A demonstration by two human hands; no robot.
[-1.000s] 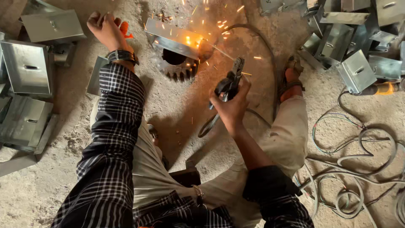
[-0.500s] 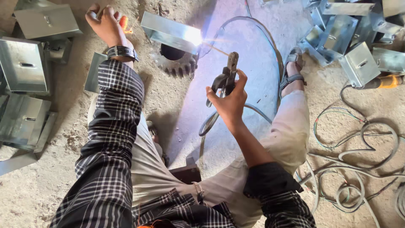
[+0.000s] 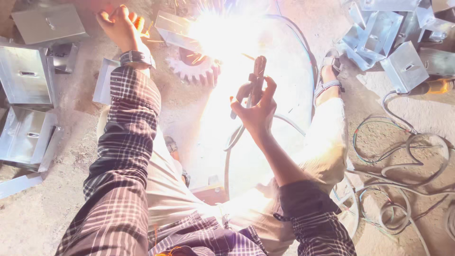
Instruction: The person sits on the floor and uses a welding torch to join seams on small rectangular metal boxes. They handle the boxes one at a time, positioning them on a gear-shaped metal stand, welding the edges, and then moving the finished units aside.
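Observation:
My right hand [image 3: 257,106] grips a welding electrode holder [image 3: 256,76] whose rod points up-left into a bright white arc flare [image 3: 222,31]. The flare sits on a folded sheet-metal box [image 3: 173,26] that rests on a large toothed gear [image 3: 194,71]. My left hand [image 3: 121,23], with a wristwatch [image 3: 136,58] on the wrist, is closed around something orange at the top left, beside the box; what it holds is too washed out to tell. A cable [image 3: 232,147] runs down from the holder between my legs.
Several sheet-metal boxes lie at the left [image 3: 23,76] and top right [image 3: 403,66]. Coiled cables [image 3: 403,161] sprawl on the concrete floor at right. My sandalled foot [image 3: 327,83] rests beside the cable loop. An orange-handled tool [image 3: 438,85] lies at the far right.
The arc has flared much brighter, washing out the middle of the view. My right hand with the holder has shifted slightly up. The left hand stays beside the box.

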